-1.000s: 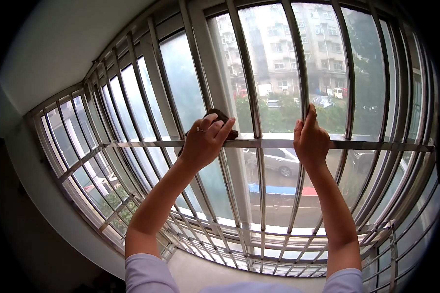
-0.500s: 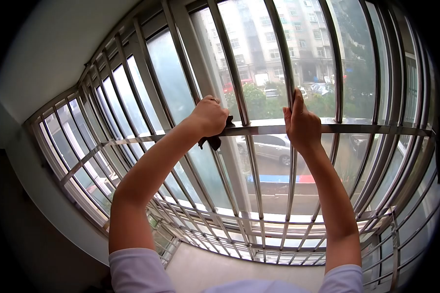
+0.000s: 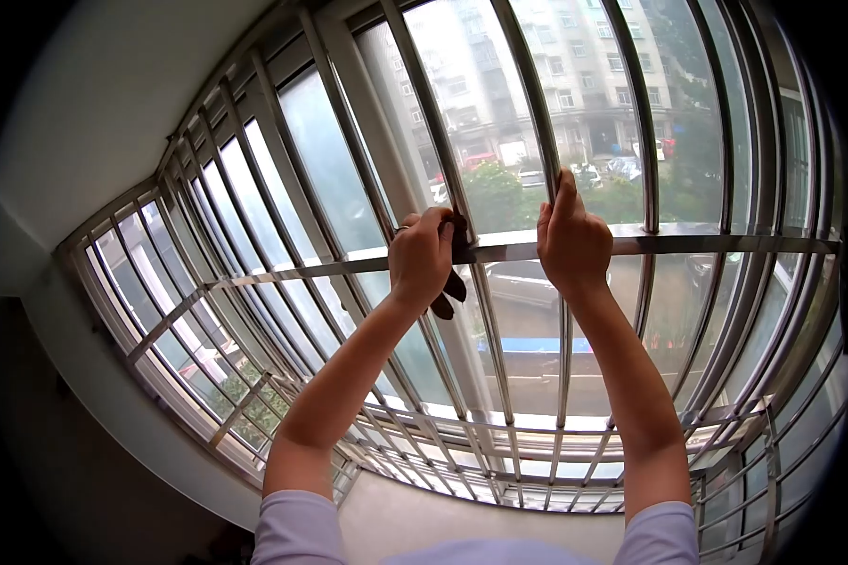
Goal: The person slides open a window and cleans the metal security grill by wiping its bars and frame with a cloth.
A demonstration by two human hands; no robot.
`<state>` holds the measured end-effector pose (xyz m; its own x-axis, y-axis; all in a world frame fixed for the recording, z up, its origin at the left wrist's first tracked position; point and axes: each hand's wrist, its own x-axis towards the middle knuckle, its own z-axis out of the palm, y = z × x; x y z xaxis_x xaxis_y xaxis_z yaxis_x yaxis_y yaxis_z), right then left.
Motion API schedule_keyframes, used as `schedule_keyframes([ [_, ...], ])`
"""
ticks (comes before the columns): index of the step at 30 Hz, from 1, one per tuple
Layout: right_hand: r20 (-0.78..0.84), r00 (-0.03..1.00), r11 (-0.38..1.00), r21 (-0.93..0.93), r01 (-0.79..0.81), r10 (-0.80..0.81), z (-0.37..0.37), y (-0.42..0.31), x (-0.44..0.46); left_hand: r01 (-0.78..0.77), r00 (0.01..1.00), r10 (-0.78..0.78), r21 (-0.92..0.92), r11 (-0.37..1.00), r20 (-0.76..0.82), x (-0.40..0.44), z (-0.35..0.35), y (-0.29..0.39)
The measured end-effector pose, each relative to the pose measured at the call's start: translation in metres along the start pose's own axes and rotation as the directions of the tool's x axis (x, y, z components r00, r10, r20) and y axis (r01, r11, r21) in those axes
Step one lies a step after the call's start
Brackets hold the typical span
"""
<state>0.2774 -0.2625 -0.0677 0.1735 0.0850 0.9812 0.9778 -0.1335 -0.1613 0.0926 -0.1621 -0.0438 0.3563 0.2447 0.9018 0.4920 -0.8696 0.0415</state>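
Note:
My left hand point(image 3: 420, 252) is closed on a dark cloth point(image 3: 455, 285). It is up against a vertical metal bar point(image 3: 427, 99), just where that bar meets the horizontal crossbar point(image 3: 707, 245). Loose ends of the cloth hang below the crossbar. My right hand point(image 3: 576, 247) grips another upright bar point(image 3: 528, 80) at crossbar height, its index finger pointing up along the metal. The fingers behind that bar are partly hidden.
A metal window grille surrounds me, with side bars point(image 3: 151, 320) at left. Behind it are glass panes point(image 3: 325, 155). A pale sill point(image 3: 415, 527) lies below. Outside stand a building point(image 3: 575, 71), trees and parked cars.
My left hand has moved right and slightly down with the cloth, its wrist turning more upright. My right hand keeps its grip on the bar. The view has shifted slightly.

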Motion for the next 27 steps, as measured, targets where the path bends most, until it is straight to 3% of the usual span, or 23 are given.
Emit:
schedule_keyframes([
  [2,-0.021,1.000,1.000,-0.018,0.020,-0.020,0.002,0.000,0.000,0.200,0.976,-0.217,-0.303,0.932,-0.025,0.008,0.024,-0.018],
  [3,-0.022,1.000,0.999,-0.028,0.020,-0.021,0.002,0.000,-0.001,0.395,0.916,-0.360,-0.558,0.730,0.177,0.020,0.026,-0.025],
  [4,-0.023,0.999,0.999,-0.040,0.021,-0.022,0.002,0.001,-0.001,0.565,0.817,-0.411,-0.708,0.424,0.406,0.035,0.020,-0.027],
  [5,-0.025,0.999,0.999,-0.045,0.027,-0.029,0.001,0.002,0.001,0.667,0.739,-0.308,-0.715,0.211,0.599,0.045,0.011,-0.030],
  [6,-0.025,0.999,0.999,-0.036,0.027,-0.028,0.001,0.002,0.001,0.708,0.704,-0.237,-0.688,0.160,0.670,0.053,-0.002,-0.023],
  [8,-0.022,1.000,0.999,-0.028,0.019,-0.020,0.001,0.001,0.000,0.792,0.611,-0.278,-0.575,0.207,0.741,0.062,-0.005,-0.010],
  [11,-0.034,0.999,1.000,-0.024,0.015,-0.016,0.000,0.001,-0.001,0.758,0.638,-0.150,-0.581,0.294,0.756,0.063,-0.003,-0.011],
  [19,-0.014,0.995,0.995,0.045,0.094,-0.094,-0.001,0.009,0.000,0.715,0.687,-0.227,-0.589,0.376,0.690,0.048,0.016,-0.021],
  [20,-0.015,0.995,0.994,0.042,0.099,-0.098,-0.001,0.009,0.001,0.478,0.864,-0.208,-0.619,0.623,0.458,0.037,0.023,-0.023],
  [21,-0.007,0.996,0.996,0.025,0.090,-0.090,-0.001,0.009,0.000,0.205,0.973,-0.109,-0.537,0.818,0.205,0.026,0.026,-0.022],
  [22,0.002,0.997,0.997,0.011,0.080,-0.080,-0.001,0.008,0.000,0.078,0.987,-0.042,-0.239,0.968,0.154,0.013,0.014,-0.005],
  [24,0.002,0.998,0.998,-0.004,0.062,-0.062,-0.001,0.006,-0.001,-0.030,1.000,0.030,-0.066,0.997,-0.001,-0.014,0.021,0.004],
  [26,0.008,0.999,0.999,-0.008,0.053,-0.053,0.001,0.004,-0.001,-0.160,0.966,0.196,0.206,0.965,-0.167,-0.034,0.028,0.016],
  [27,-0.015,0.999,0.999,-0.018,0.051,-0.051,0.002,0.005,-0.002,-0.153,0.976,0.176,0.172,0.973,-0.130,-0.039,0.028,0.016],
])
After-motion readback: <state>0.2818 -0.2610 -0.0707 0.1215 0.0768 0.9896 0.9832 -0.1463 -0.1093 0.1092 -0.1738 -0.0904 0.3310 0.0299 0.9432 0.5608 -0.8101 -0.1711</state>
